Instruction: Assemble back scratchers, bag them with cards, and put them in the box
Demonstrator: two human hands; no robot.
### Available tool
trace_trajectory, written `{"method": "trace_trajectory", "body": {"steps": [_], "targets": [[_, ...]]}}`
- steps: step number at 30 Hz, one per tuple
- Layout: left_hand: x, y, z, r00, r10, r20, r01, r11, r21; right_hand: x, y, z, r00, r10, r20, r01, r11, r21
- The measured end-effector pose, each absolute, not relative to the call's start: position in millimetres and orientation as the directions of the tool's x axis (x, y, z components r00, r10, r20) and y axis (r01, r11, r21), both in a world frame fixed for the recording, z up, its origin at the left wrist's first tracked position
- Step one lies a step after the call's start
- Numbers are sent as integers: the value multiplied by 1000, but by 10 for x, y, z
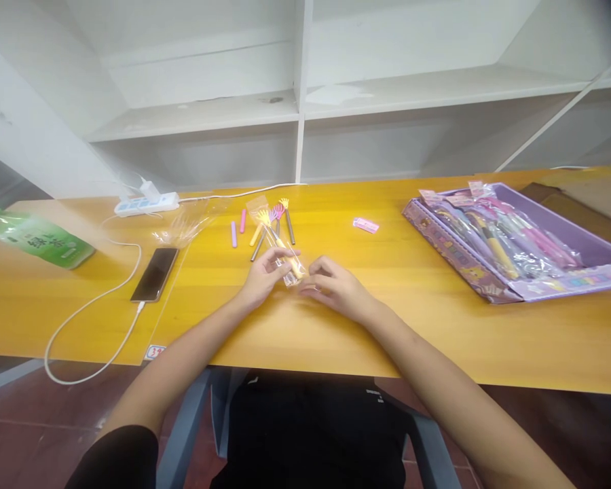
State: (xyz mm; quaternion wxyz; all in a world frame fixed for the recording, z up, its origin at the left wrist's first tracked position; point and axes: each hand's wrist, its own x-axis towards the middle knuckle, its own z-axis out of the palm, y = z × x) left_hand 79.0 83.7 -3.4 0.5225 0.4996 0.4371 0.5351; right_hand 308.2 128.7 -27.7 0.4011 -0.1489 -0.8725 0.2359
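My left hand and my right hand meet over the middle of the yellow table. Between them is a yellow pen in a clear plastic sleeve, its hand-shaped top pointing away from me. The left fingers pinch the sleeve near its lower end. The right fingers curl against that same end. Just beyond lie several loose pens with small hand-shaped tops, and two short pink and purple caps.
A purple display box of packaged pens lies at the right. A small pink label is near it. At the left are a phone on a white cable, a power strip, empty clear wrappers and a green bottle. White shelves stand behind.
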Motion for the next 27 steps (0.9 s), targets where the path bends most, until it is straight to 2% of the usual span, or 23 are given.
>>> {"method": "trace_trajectory", "body": {"steps": [4, 6, 12, 15, 19, 27], "targets": [[829, 806, -28, 76, 997, 23, -105, -15, 994, 3094, 1287, -241, -577, 408, 707, 50, 882, -468], [841, 798, -36, 116, 993, 18, -71, -10, 997, 3098, 1283, -197, -547, 419, 725, 38, 878, -478], [856, 789, -66, 221, 972, 84, 17, -90, 996, 3056, 1265, -144, -639, 437, 634, -77, 783, -618], [866, 764, -35, 239, 971, -1, -15, 5, 1000, 3033, 1244, -165, -653, 501, 568, -40, 726, -687], [870, 730, 15, 274, 958, -88, -86, 116, 990, 3032, 1220, -184, -618, 587, 523, 20, 676, -736], [831, 731, 34, 339, 940, -27, -15, 34, 999, 3027, 1211, -230, -542, 718, 436, -9, 514, -858]]}}
